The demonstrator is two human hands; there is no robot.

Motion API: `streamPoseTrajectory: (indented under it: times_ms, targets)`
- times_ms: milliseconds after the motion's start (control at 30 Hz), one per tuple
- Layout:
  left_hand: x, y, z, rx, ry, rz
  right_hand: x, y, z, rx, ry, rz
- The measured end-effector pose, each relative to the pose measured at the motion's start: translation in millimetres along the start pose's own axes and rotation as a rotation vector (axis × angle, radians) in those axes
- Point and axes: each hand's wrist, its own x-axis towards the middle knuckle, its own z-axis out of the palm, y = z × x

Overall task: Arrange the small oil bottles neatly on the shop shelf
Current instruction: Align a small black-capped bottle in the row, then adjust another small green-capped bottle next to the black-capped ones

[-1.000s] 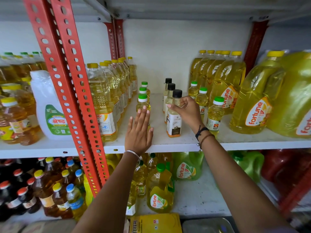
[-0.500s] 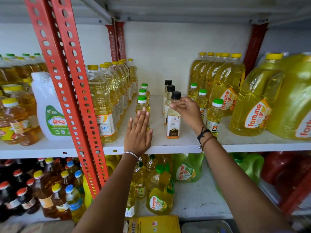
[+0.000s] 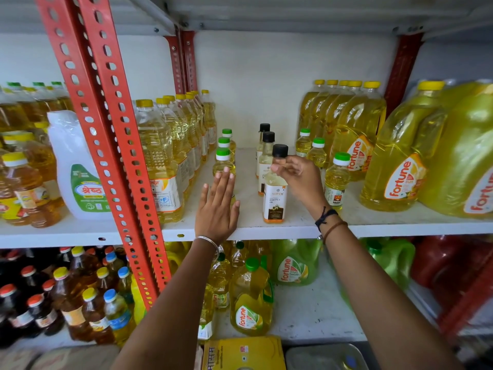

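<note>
Three small black-capped coconut oil bottles stand in a row on the white shelf (image 3: pixel 298 225). My right hand (image 3: pixel 300 180) grips the front black-capped bottle (image 3: pixel 276 198) at its neck. To its left stands a row of three small green-capped oil bottles (image 3: pixel 223 158). My left hand (image 3: pixel 217 206) lies flat on the shelf with its fingers straight, fingertips touching the front green-capped bottle. Three more small green-capped bottles (image 3: pixel 336 177) stand in a row at the right of my right hand.
Tall yellow-capped oil bottles (image 3: pixel 160 156) line the left side, large Fortune jugs (image 3: pixel 394 166) the right. A red perforated upright (image 3: pixel 106 129) leans across the left. More bottles fill the lower shelf (image 3: pixel 306 316). Bare shelf lies between the rows.
My right hand has slid the front black-capped bottle a little toward the shelf's front edge. The left hand stays flat by the green-capped bottle.
</note>
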Motion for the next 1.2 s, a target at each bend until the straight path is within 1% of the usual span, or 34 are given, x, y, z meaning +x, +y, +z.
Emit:
streamPoseTrajectory:
  times_ms: [300,733,900,967,1033,1133,1200]
  targets:
    - [0,0,-1,-0.004,0.008,0.002,-2,-3,-1,-0.033,-0.006,-0.018]
    - [2,0,-2,0.006,0.006,0.019,-11,-5,-2,-0.066,-0.008,0.013]
    - [-1,-5,-17,-0.005,0.071,-0.009,-22,-9,-1,-0.037,0.035,0.045]
    - [0,-16,-29,0.014,0.101,-0.042,-26,-11,0,-0.021,0.09,0.045]
    - [0,-29,-42,0.045,0.117,-0.054,-33,-15,3,-0.015,0.212,-0.01]
    - [2,-53,-59,0.116,0.133,-0.073,-43,-27,14,-0.062,0.424,-0.206]
    - [2,-66,-67,0.152,0.147,-0.084,-48,-38,24,-0.073,0.46,-0.341]
